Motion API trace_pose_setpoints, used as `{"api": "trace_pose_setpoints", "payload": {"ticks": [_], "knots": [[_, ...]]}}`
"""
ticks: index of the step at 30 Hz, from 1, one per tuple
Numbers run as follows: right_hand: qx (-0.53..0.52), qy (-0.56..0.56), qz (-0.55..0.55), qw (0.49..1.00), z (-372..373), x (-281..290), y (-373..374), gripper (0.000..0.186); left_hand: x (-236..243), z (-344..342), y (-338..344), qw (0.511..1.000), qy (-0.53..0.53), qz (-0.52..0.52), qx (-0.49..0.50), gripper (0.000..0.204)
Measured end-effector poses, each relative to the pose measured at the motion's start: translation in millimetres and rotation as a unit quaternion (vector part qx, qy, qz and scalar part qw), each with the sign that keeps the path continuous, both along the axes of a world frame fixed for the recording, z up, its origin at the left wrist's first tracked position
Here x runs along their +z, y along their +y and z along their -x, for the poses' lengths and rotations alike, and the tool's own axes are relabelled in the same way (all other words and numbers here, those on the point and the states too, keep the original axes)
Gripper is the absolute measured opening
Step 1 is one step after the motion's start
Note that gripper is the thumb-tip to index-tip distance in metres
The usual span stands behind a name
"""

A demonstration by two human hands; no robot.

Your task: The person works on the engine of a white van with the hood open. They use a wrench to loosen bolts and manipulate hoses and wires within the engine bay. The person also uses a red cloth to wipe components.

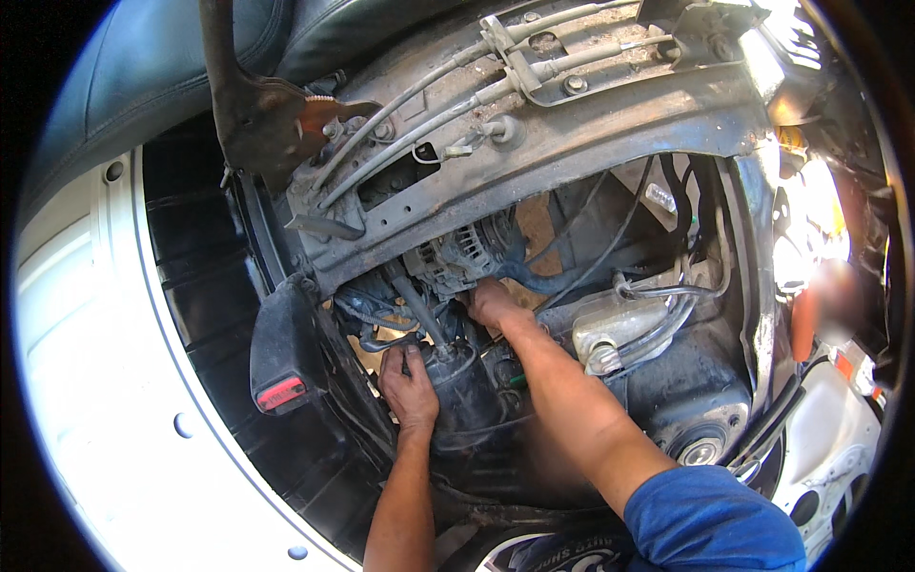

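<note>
The work seems to be halfway: the finned metal unit, in the centre of the frame, is exposed but appears in place; what is left, I cannot tell. The left hand, fingers bent, is beside the black canister; the right hand reaches under the unit. Whether they grasp something, I cannot tell. I count two hands, one unit, one canister, and, at upper centre, two grey cables.

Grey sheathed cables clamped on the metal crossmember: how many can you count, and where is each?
2. One grey cable runs nearer the seat; the other cable runs beside it, nearer the alternator. Others may be hidden.
</note>
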State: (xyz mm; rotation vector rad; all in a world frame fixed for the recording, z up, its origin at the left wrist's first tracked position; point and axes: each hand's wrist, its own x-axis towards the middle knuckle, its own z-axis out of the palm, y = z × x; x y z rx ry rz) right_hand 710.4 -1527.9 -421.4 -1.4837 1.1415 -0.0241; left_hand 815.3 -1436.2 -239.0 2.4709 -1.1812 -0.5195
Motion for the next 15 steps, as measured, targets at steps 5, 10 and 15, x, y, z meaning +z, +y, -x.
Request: {"api": "trace_pose_setpoints", "payload": {"ticks": [5,10,15], "knots": [[-0.004,0.003,-0.005,1.0,2.0,3.2,-3.3,0.04,1.5,-0.9,-0.3,1.0,0.004,-0.02,0.005,0.028],[0.018,-0.003,0.004,1.0,7.0,20.7,-7.9,0.043,1.0,-1.5,0.6,1.0,0.005,-0.014,0.01,0.029],[0.01,-0.001,-0.008,1.0,9.8,20.3,-5.6,0.044,-1.2,-1.1,2.1,1.0,0.005,-0.002,0.017,0.028]]}}
